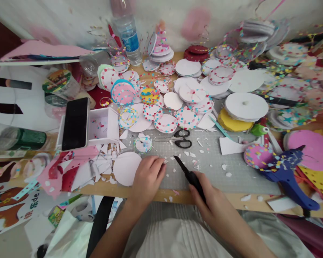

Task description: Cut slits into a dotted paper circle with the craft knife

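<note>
My right hand [210, 193] is closed around the black handle of a craft knife [191, 175]. Its dark blade points up and left, over the grey cutting mat [231, 188]. At the mat's left part, my left hand [148, 175] rests with its fingers curled together; what they pinch, if anything, is hidden. A round white paper disc [126, 168] lies right beside that hand, partly covered by it. Just beyond the hand is a small ring with coloured confetti dots [143, 144]. Black-handled scissors [182, 139] lie on the mat farther back, blades pointing left.
Stacked paper discs and star-dotted rings [165, 122] crowd the back. A phone [75, 123] leans on a white box [104, 125] at left, near paper scraps [104, 163]. A blue glue gun [290, 182] lies at right. A water bottle [130, 41] stands behind.
</note>
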Motion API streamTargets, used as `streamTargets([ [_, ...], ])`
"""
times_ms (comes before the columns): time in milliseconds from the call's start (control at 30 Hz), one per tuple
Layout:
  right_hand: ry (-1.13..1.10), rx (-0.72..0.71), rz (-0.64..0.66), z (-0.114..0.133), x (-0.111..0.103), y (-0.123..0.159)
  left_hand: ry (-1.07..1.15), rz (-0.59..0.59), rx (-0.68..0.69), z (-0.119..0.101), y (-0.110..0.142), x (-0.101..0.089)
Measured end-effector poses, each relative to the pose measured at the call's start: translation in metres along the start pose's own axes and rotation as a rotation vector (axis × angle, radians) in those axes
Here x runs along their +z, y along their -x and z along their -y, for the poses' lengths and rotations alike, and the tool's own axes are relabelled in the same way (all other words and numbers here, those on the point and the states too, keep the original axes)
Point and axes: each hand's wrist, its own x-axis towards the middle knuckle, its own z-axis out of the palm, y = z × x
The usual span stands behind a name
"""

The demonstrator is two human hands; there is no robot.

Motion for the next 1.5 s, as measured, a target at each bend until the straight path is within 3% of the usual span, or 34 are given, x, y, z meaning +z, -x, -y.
streamTargets([
  [333,0.122,0.011,-0.082,0.001,0.021,0.003,0.102,-0.196,-0.002,-0.001,0.002,0.016],
  [500,0.194,0.044,-0.071,0.001,0.019,0.005,0.128,-0.240,-0.026,-0.004,0.003,0.022],
  [1133,0.323,-0.056,-0.035,0.003,0.012,0.005,0.095,-0.198,-0.023,-0.004,0.000,0.019],
  [1500,0.402,0.000,-0.040,0.005,0.018,0.004,0.112,-0.176,0.004,-0.002,0.006,0.024],
])
